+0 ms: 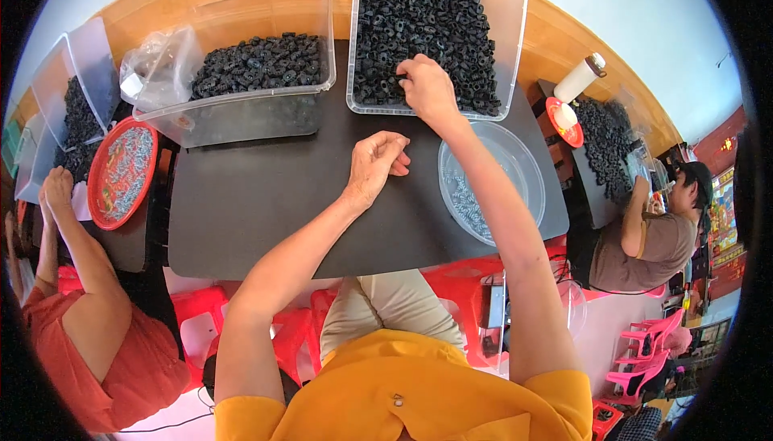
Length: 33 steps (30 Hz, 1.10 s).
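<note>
A dark surface (266, 208) carries two clear bins. The left bin (241, 111) of black rings sits untouched. The left hand (377, 163) rests loosely curled, holding nothing. The right hand (427, 87) pinches black rubber rings (427, 14) in the right bin (515, 30); picking single pieces probably works best. A clear bowl (527, 171) of springs sits beside that forearm.

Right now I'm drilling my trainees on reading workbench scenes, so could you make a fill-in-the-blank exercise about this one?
1. The right hand reaches into a clear bin filled with ____ ring-shaped parts.
2. The left hand is loosely curled above the ____ tabletop.
3. The round clear bowl of small metal pieces lies just below the person's ____ forearm.
4. The tray at the far left is ____ in colour.

Missing words: black; black; right; red
</note>
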Each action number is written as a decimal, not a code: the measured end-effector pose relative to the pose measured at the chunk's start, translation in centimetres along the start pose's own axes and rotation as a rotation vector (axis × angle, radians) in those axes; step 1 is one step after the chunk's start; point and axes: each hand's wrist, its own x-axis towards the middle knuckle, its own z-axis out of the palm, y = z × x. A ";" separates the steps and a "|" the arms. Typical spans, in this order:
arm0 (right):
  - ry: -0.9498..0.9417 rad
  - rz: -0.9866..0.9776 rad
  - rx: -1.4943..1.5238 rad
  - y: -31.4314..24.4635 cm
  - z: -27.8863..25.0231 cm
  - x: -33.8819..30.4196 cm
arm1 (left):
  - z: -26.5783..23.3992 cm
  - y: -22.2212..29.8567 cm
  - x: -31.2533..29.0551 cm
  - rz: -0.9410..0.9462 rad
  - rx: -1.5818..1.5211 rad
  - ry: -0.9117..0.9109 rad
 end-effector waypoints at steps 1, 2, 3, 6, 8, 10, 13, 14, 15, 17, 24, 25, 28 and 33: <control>-0.006 0.068 0.139 0.0 -0.4 0.0 | -0.1 0.0 0.0 0.001 0.000 0.003; -0.014 0.138 0.277 0.1 -1.0 -0.1 | -0.2 -0.1 0.1 0.009 -0.012 -0.006; -0.006 0.118 0.360 0.1 -1.9 -0.5 | -0.4 -0.2 0.1 0.015 -0.025 -0.015; -0.233 0.377 0.829 -0.2 -4.9 -2.6 | -0.4 -0.1 0.1 0.010 -0.111 -0.021; -0.273 0.399 0.930 -0.3 -6.2 -4.6 | -0.5 -0.2 0.3 -0.005 -0.180 -0.054; -0.283 0.416 0.897 -0.2 -6.5 -6.9 | 0.3 0.5 0.0 -0.012 -0.257 -0.124; -0.180 0.357 0.682 -1.7 -6.3 -9.8 | 0.7 0.8 -0.4 -0.036 -0.264 -0.181; -0.114 0.322 0.650 -2.1 -6.1 -10.8 | 0.4 0.4 -0.4 -0.057 -0.224 -0.199; -0.119 0.341 0.650 -2.7 -6.5 -11.3 | 0.3 0.3 -0.4 -0.076 -0.187 -0.219; -0.103 0.340 0.579 -3.5 -7.2 -12.4 | 0.3 -0.1 -0.3 -0.107 -0.167 -0.245; 0.020 0.437 0.227 4.4 -10.1 -14.5 | 0.5 -0.3 -0.5 -0.113 -0.124 -0.303; -0.047 0.537 0.120 6.4 -10.3 -15.1 | 0.5 -0.3 -0.5 -0.112 -0.125 -0.304; -0.182 0.641 -0.020 9.5 -10.4 -16.7 | 0.6 -0.5 -0.2 -0.118 -0.119 -0.297; -0.286 0.629 0.026 10.8 -8.9 -17.5 | 0.3 -0.3 -0.4 -0.098 -0.133 -0.304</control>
